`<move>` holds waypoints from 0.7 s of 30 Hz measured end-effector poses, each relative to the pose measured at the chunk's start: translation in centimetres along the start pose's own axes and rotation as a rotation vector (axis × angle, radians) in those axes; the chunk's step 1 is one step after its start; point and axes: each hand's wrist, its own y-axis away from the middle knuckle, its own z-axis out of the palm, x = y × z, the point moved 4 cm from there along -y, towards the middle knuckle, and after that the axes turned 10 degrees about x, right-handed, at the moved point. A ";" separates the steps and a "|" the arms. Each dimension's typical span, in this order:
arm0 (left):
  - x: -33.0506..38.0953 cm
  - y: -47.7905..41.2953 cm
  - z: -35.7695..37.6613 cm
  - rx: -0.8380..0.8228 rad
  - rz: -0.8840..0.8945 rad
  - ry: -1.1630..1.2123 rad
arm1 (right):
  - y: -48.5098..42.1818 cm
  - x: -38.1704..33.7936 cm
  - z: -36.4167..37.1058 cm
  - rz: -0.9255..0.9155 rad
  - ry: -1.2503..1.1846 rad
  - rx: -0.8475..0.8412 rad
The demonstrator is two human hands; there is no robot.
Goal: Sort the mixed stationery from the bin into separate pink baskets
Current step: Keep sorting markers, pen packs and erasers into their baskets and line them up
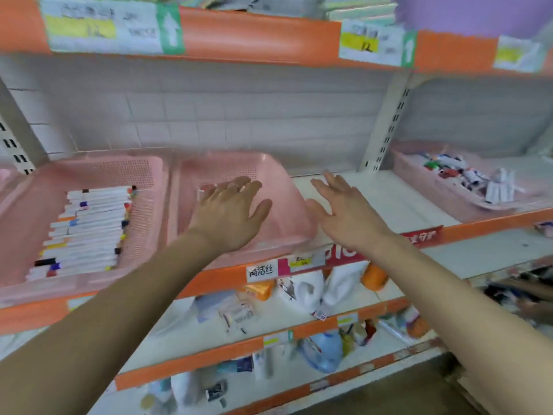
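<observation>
Three pink baskets on the shelf (389,199): left basket (149,175) lined with markers (89,229), middle basket (278,181), right basket (419,181) holding mixed stationery (466,175). Left hand (230,211) spread wide, empty, over the middle basket; contact unclear. Right hand (344,211) equally wide, empty, just beside it.

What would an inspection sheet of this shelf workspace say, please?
Surface: white shelf with an orange front edge, bare between the baskets.
Job's things: left basket holds markers in rows; middle basket looks nearly empty; right basket holds mixed stationery.
Clutter: nothing seen on this shelf.
Hands: left hand open over the middle basket; right hand open above the bare shelf; neither holds anything.
Cables: nothing seen.
Surroundings: price labels on the shelf above; lower shelves carry bottles and packets.
</observation>
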 end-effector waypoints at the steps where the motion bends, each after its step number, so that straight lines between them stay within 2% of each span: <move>1: 1.6 -0.2 0.4 -0.010 0.010 0.001 | 0.6 1.7 -0.5 0.021 0.012 0.000; 9: 13.3 -2.5 3.8 -0.080 0.151 0.032 | 4.8 12.6 -4.8 0.188 0.020 0.027; 21: 25.9 -8.9 10.2 -0.131 0.351 0.102 | 7.0 26.0 -7.2 0.403 0.047 0.086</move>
